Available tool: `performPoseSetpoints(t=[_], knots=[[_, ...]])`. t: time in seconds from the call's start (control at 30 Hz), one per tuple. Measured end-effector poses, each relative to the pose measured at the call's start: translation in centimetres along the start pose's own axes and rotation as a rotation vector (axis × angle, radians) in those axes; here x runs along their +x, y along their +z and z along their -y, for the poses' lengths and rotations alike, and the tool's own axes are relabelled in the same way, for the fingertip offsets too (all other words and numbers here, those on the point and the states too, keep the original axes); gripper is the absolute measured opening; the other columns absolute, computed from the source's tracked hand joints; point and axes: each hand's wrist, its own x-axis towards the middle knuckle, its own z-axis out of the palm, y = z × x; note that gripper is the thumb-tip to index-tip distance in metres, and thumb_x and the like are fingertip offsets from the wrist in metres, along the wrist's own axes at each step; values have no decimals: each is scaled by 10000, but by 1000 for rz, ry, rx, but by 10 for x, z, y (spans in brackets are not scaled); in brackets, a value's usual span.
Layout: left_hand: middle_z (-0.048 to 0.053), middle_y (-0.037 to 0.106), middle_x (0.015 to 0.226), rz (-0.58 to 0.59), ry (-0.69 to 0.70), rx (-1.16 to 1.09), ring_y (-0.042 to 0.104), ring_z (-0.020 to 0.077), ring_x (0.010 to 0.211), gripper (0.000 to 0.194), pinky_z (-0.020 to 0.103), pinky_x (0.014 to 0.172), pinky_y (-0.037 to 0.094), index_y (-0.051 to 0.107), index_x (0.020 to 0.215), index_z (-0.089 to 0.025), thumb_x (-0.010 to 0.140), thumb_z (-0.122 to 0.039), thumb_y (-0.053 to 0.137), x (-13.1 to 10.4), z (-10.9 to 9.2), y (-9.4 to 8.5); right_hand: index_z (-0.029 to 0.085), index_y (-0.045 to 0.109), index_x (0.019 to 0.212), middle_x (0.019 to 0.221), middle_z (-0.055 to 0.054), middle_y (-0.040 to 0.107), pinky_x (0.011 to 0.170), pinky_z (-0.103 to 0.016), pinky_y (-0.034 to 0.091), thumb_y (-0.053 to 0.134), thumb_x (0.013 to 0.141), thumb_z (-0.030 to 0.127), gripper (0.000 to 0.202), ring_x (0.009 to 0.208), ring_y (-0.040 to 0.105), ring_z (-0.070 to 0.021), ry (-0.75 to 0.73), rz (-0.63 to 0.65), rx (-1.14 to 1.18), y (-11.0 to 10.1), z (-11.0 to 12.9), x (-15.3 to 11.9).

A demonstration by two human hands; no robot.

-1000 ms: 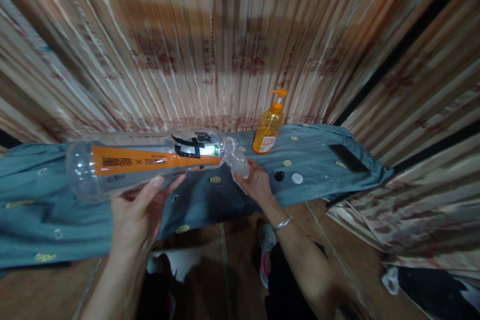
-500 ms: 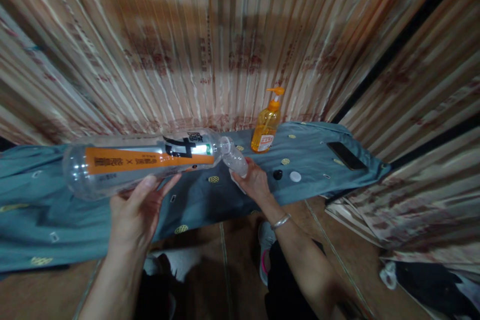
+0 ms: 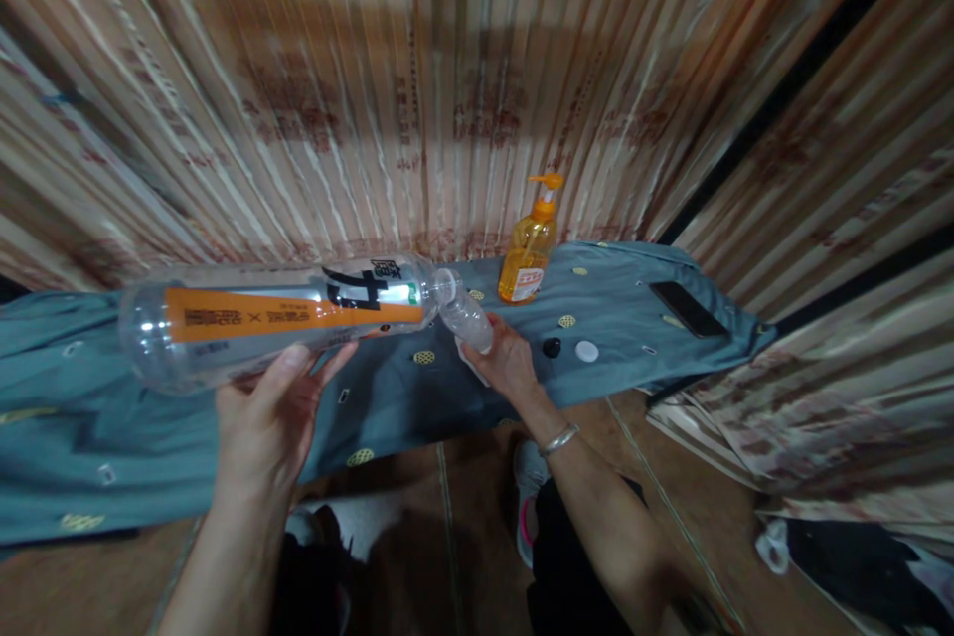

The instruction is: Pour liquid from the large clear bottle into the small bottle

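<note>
A large clear plastic bottle (image 3: 253, 318) with an orange label lies sideways in my left hand (image 3: 272, 407), its neck pointing right. My fingers support it from below, with the thumb against its near side. My right hand (image 3: 505, 358) is closed around a small clear plastic bottle (image 3: 467, 318), tilted with its upper end toward the big bottle. The two bottles meet mouth to mouth near the big bottle's neck; whether liquid passes between them I cannot tell. Something white shows under my right hand, mostly hidden.
An orange pump bottle (image 3: 528, 253) stands behind my right hand. On the blue-green cloth (image 3: 395, 417) lie a black cap (image 3: 552, 347), a white cap (image 3: 587, 351) and a dark phone (image 3: 687, 308). Striped curtains (image 3: 335, 99) hang behind and at the right.
The large bottle has shifted very slightly left with my left hand, and the small bottle's upper end has moved slightly with it. Everything else looks the same.
</note>
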Motion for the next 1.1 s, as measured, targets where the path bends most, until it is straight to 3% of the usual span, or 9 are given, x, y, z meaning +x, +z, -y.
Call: performPoseSetpoints(t=[0.43, 0.6, 0.97, 1.1], knots=[[-84, 818, 754, 14, 9, 7, 801, 177, 759, 488, 404, 747, 741, 749, 727, -267, 404, -339, 1107, 0, -2, 5, 141, 662, 1287, 1093, -142, 823, 890, -341, 607, 787, 875, 382, 493, 1011, 792, -279, -5, -18, 31, 1, -2, 0], [-69, 846, 835, 18, 13, 20, 813, 197, 805, 491, 415, 768, 742, 760, 746, -269, 407, -345, 1107, -2, -1, 5, 168, 668, 1271, 1094, -127, 822, 900, -351, 615, 792, 875, 386, 469, 1022, 791, -273, -7, -21, 36, 2, -2, 0], [-48, 855, 848, 29, 31, 20, 821, 206, 772, 678, 375, 733, 729, 797, 1035, -337, 431, -341, 1105, -2, -4, 8, 132, 655, 1303, 1126, -148, 821, 912, -336, 607, 794, 876, 368, 507, 1048, 799, -281, 22, 12, 22, -2, 1, 0], [-73, 814, 748, 35, 29, 10, 794, 180, 729, 589, 367, 721, 730, 787, 931, -307, 434, -321, 1103, -2, -5, 8, 140, 651, 1308, 1137, -149, 819, 931, -333, 601, 799, 878, 375, 512, 1063, 797, -278, 20, 15, -1, -3, 2, 0]])
